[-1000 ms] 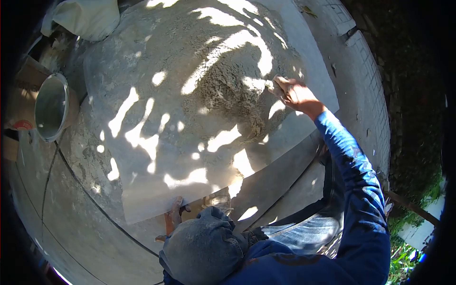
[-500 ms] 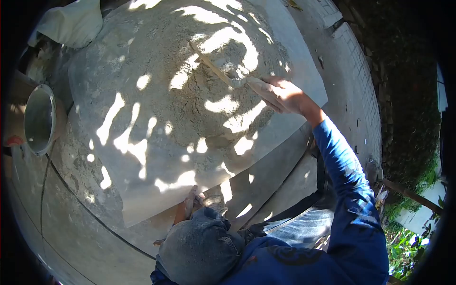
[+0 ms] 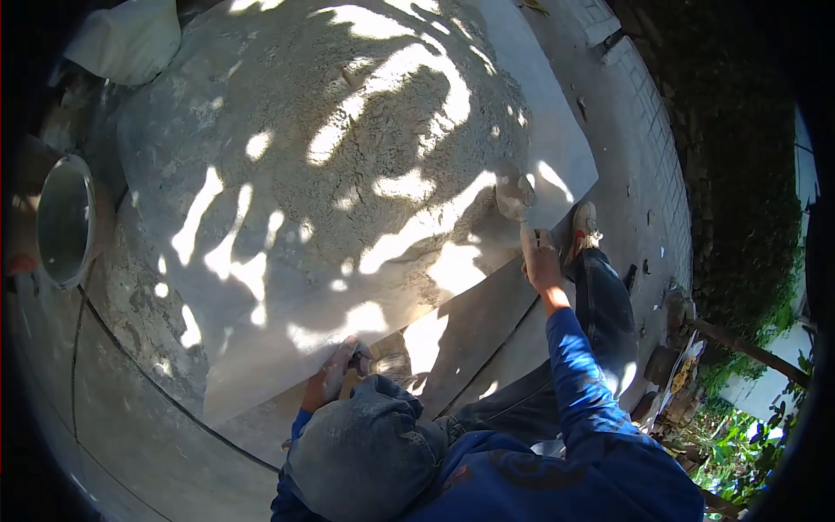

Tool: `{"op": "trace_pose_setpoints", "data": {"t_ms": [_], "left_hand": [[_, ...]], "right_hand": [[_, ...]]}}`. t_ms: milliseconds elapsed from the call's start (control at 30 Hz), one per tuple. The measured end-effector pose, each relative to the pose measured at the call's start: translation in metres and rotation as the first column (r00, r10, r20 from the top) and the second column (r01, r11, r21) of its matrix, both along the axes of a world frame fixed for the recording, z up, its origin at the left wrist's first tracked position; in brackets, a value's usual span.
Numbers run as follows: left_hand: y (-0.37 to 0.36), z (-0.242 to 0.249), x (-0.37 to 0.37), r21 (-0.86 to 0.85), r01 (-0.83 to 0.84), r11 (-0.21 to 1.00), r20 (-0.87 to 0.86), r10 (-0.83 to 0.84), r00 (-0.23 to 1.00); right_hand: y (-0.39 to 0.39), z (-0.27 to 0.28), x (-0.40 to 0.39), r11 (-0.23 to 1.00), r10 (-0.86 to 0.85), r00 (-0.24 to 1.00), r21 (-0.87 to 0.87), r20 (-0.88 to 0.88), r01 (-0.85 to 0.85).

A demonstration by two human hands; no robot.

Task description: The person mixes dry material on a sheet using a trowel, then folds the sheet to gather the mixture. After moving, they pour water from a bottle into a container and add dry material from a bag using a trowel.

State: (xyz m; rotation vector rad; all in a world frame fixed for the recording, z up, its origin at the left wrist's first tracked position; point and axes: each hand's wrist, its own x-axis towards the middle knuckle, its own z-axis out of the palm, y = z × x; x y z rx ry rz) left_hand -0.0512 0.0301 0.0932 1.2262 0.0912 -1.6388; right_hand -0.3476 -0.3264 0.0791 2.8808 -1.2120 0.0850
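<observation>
My right hand (image 3: 541, 261) is wrapped round the handle of a trowel (image 3: 515, 195). The trowel's blade rests at the right border of a heap of grey, crumbly mortar mix (image 3: 374, 165). That heap is spread over a pale sheet (image 3: 261, 374) on the ground. My left hand (image 3: 337, 370) is closed beside the sheet's near edge, just beyond my bent knee (image 3: 365, 448). Its fingers are curled and partly shaded, so what they grip cannot be made out.
A bucket (image 3: 90, 222) stands at the left, with a whitish sack (image 3: 130, 43) at the upper left. My right leg (image 3: 604, 322) and shoe (image 3: 584, 228) lie beside the sheet's right edge. Plants (image 3: 748, 452) grow at the lower right.
My right hand has drawn the trowel from the middle of the heap down and right to its border. My left hand has shifted slightly left and down. My right leg and shoe now show.
</observation>
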Motion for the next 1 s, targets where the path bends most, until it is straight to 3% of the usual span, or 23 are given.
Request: {"op": "trace_pose_setpoints", "data": {"t_ms": [33, 67, 100, 233, 300, 367, 400, 433, 467, 533, 600, 700, 733, 767, 833, 967, 1000], "left_hand": [[0.000, 0.001, -0.001, -0.013, -0.001, 1.000, 0.006, 0.001, 1.000], [0.005, 0.001, -0.001, -0.022, -0.003, 1.000, 0.013, 0.003, 1.000], [0.003, 0.001, 0.001, -0.027, -0.004, 1.000, 0.018, 0.005, 1.000], [0.009, 0.006, -0.006, -0.045, -0.009, 0.999, 0.039, 0.011, 0.999], [0.013, 0.009, -0.009, -0.057, 0.002, 0.998, 0.043, 0.000, 0.999], [0.007, 0.008, -0.005, -0.074, 0.018, 0.997, 0.049, -0.015, 0.999], [0.012, 0.009, -0.005, -0.079, 0.026, 0.997, 0.053, -0.022, 0.998], [0.001, 0.010, -0.003, -0.082, 0.034, 0.996, 0.056, -0.029, 0.998], [0.010, 0.010, -0.004, -0.085, 0.044, 0.995, 0.058, -0.039, 0.998], [0.012, 0.011, -0.004, -0.090, 0.063, 0.994, 0.063, -0.058, 0.996], [0.012, 0.012, -0.001, -0.094, 0.082, 0.992, 0.067, -0.076, 0.995], [0.016, 0.013, 0.000, -0.098, 0.098, 0.990, 0.075, -0.091, 0.993], [0.012, 0.013, 0.002, -0.100, 0.099, 0.990, 0.078, -0.091, 0.993], [0.009, 0.014, 0.003, -0.102, 0.098, 0.990, 0.081, -0.090, 0.993], [0.014, 0.014, 0.005, -0.107, 0.107, 0.988, 0.074, -0.100, 0.992], [-0.002, 0.013, 0.015, -0.117, 0.150, 0.982, 0.043, -0.146, 0.988], [-0.007, 0.012, 0.017, -0.117, 0.163, 0.980, 0.041, -0.159, 0.986]], "right_hand": [[-0.008, 0.003, 0.012, 1.000, 0.008, 1.000, -0.008, 0.003, -0.008], [-0.014, 0.002, 0.027, 0.899, -0.387, 0.920, 0.250, 0.070, 0.359], [-0.016, 0.002, 0.042, 0.607, -0.722, 0.692, 0.500, 0.022, 0.618], [-0.018, -0.007, 0.090, 0.611, -0.712, 0.697, 0.566, 0.087, 0.553], [-0.017, -0.014, 0.111, 0.466, -0.782, 0.610, 0.770, 0.129, 0.435], [-0.008, 0.004, 0.154, 0.399, -0.808, 0.582, 0.814, 0.093, 0.423], [-0.010, -0.013, 0.158, 0.648, -0.625, 0.752, 0.677, 0.208, 0.351], [-0.029, -0.064, 0.141, 0.801, -0.474, 0.811, 0.551, 0.342, 0.235], [-0.024, -0.055, 0.149, 0.799, -0.476, 0.811, 0.552, 0.340, 0.238], [-0.001, -0.009, 0.195, 0.637, -0.614, 0.718, 0.742, 0.328, 0.206], [0.006, 0.004, 0.218, 0.456, -0.707, 0.647, 0.883, 0.285, 0.109], [0.007, 0.016, 0.233, 0.447, -0.681, 0.668, 0.893, 0.301, 0.053], [-0.019, -0.045, 0.207, 0.800, -0.249, 0.827, 0.588, 0.503, -0.117], [-0.013, -0.028, 0.217, 0.799, -0.243, 0.830, 0.589, 0.501, -0.122], [0.007, 0.042, 0.244, 0.349, -0.753, 0.619, 0.933, 0.222, 0.089], [0.002, 0.083, 0.259, 0.486, -0.632, 0.713, 0.872, 0.302, 0.062], [-0.007, 0.087, 0.261, 0.597, -0.535, 0.787, 0.796, 0.307, 0.096]]}}
